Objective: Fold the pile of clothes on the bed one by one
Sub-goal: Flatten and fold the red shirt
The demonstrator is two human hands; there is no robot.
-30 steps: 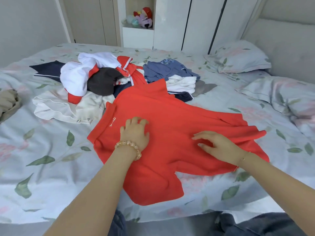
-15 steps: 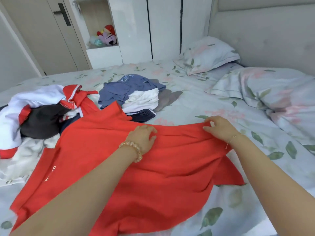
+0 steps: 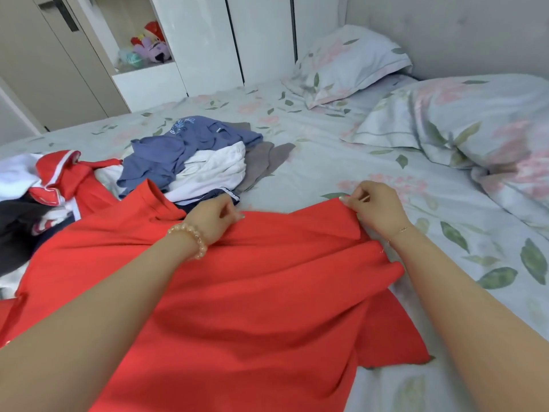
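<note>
Red fabric fills the lower half of the view: a red polo shirt (image 3: 252, 292) lies spread on the floral bedsheet (image 3: 326, 162) of the bed, running from 8 o'clock up to the centre, with one short sleeve (image 3: 160, 200) poking up at about 10 o'clock. Both hands are clamped on the shirt's far edge. The left hand (image 3: 212, 218), wearing a beaded bracelet (image 3: 190, 236) at the wrist, pinches the cloth near the centre of the frame with curled fingers. The right hand (image 3: 375, 206), with a thin chain bracelet (image 3: 401, 230), pinches a raised corner of the same edge toward 2 o'clock, so the fabric between the hands is pulled into shallow ridges. The hands are well apart along that edge. Just beyond the shirt, from 9 to 11 o'clock, sits the pile of clothes (image 3: 184, 162): a blue garment on top of a white one, a grey piece beside them, and further toward 9 o'clock a red-and-white garment (image 3: 62, 179) over dark cloth. Two floral pillows (image 3: 350, 63) lie at 1 to 3 o'clock against a grey padded headboard (image 3: 460, 31). At 11 o'clock, plush toys (image 3: 148, 46) sit in an open niche of a white wardrobe (image 3: 208, 40).
</note>
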